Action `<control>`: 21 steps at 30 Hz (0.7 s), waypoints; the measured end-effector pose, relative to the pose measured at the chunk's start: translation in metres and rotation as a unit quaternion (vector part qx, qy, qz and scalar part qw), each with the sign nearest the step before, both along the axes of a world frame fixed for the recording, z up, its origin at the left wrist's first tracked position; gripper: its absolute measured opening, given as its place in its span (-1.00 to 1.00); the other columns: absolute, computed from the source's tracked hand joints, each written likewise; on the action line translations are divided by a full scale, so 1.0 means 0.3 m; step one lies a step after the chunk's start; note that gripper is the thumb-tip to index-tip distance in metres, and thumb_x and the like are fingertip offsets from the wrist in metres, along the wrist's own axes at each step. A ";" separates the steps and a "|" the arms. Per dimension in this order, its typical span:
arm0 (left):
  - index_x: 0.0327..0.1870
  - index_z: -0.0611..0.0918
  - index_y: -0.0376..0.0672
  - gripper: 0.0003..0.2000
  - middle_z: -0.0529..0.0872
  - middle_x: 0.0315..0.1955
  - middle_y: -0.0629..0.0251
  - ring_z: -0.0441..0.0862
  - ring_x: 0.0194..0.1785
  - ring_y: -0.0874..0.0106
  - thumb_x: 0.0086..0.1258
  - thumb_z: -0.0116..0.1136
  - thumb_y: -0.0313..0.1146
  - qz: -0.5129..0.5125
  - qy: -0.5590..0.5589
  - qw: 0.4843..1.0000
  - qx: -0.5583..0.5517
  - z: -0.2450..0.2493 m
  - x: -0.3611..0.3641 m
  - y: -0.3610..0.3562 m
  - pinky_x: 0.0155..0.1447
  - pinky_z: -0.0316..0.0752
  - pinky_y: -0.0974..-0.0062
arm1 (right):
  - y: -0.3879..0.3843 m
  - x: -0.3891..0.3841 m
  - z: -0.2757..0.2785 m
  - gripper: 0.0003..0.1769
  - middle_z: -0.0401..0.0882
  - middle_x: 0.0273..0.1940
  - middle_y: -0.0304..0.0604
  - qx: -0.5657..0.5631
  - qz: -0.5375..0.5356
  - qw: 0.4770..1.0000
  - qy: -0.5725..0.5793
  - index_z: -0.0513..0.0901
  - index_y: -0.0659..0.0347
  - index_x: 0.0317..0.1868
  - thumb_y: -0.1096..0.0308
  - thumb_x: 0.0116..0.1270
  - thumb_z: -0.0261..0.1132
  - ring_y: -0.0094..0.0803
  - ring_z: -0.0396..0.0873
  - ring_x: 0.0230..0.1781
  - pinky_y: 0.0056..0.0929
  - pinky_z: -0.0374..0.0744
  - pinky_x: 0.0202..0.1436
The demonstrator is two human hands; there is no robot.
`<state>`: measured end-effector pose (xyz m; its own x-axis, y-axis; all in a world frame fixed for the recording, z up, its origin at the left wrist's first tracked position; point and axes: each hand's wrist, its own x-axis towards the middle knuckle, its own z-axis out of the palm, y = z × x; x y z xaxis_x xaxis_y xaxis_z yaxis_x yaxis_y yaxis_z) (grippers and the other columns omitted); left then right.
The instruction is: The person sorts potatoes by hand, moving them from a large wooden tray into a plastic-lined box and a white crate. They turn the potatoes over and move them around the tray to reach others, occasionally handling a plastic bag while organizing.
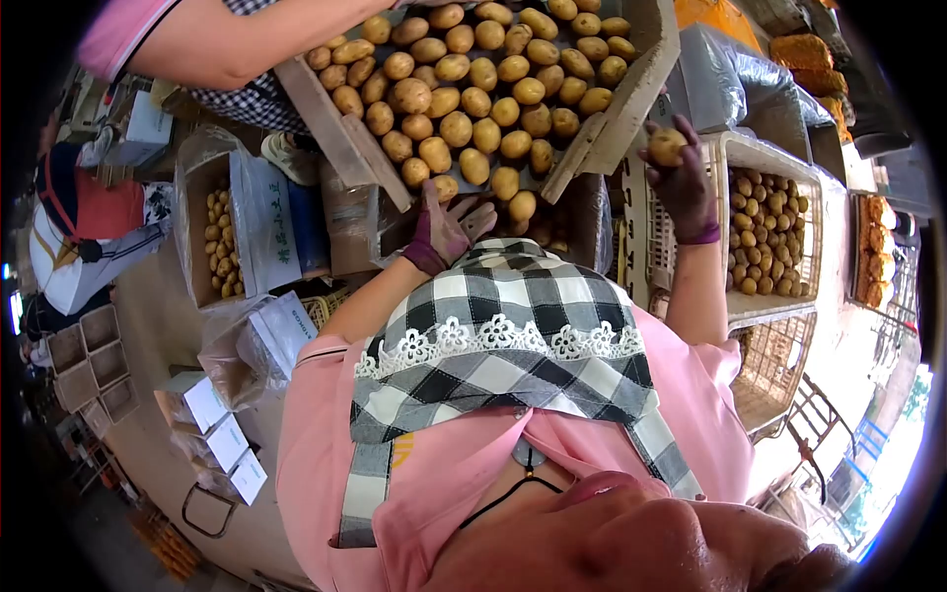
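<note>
My left hand (456, 229), in a purple-cuffed glove, lies at the near lip of a sloping wooden sorting tray (340, 133). Its fingers are spread, with a potato (446, 187) right beside the fingertips. Off to the right, my gloved right hand (683, 185) is raised and closed around a potato (667, 148). Many yellow-brown potatoes (483, 74) cover the tray. At its narrow front opening, a potato (522, 205) sits above a lined box (589, 222), whose contents are partly hidden by my apron.
A plastic crate (725, 212) of smaller potatoes stands on the right, above another crate (764, 365). On the left is a lined carton (187, 212) with potatoes. A co-worker's arm (212, 44) reaches over the tray's far left. White boxes (227, 444) stand on the floor.
</note>
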<state>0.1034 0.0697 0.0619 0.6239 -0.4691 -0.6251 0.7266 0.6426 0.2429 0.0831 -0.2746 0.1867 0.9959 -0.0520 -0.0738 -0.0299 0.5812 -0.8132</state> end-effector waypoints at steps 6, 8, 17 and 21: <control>-0.15 0.46 -0.09 -0.83 0.37 0.10 0.29 0.38 0.09 0.15 0.28 0.04 -0.33 -0.053 -0.023 0.998 0.009 -0.160 0.028 0.108 0.30 0.23 -0.01 | -0.149 0.013 -0.154 -0.44 0.52 0.00 -0.05 -0.206 -0.071 0.970 0.108 0.31 0.07 0.28 0.27 0.29 0.24 -0.38 0.51 -0.10 -0.52 0.52 -0.07; 0.14 0.33 -0.10 -0.53 0.27 0.21 0.20 0.29 0.22 0.08 0.28 0.13 -0.13 -0.043 -0.001 0.999 0.019 -0.058 0.012 0.071 0.33 0.20 -0.02 | -0.105 0.065 -0.234 -0.43 0.56 -0.17 -0.28 -0.152 -0.095 0.978 0.102 0.41 0.15 0.18 0.15 0.20 0.34 -0.61 0.47 -0.31 -0.69 0.36 -0.33; 0.37 0.00 -0.34 0.08 0.17 0.27 -0.08 0.17 0.35 0.03 0.04 0.26 0.27 -0.023 0.111 0.987 -0.117 0.033 0.006 0.064 0.42 0.16 0.13 | 0.103 0.159 -0.276 -0.55 0.53 -0.06 -0.25 0.109 -0.063 0.992 0.027 0.43 0.12 0.15 0.04 0.38 0.08 -0.47 0.47 -0.07 -0.45 0.43 -0.09; 0.34 0.09 -0.35 0.02 0.22 0.25 -0.07 0.19 0.35 0.06 0.04 0.27 0.25 -0.041 0.066 0.995 -0.057 0.021 0.010 0.042 0.41 0.18 0.20 | 0.118 0.155 -0.303 -0.56 0.55 -0.11 -0.16 0.302 -0.043 0.952 0.025 0.44 0.19 0.12 0.09 0.36 0.05 -0.39 0.52 -0.19 -0.44 0.51 -0.10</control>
<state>0.1064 0.0823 0.0680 0.4967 -0.5883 -0.6381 0.7988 0.5973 0.0711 0.1295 -0.2393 0.0959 0.9843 -0.0671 -0.1631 0.0099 0.9444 -0.3286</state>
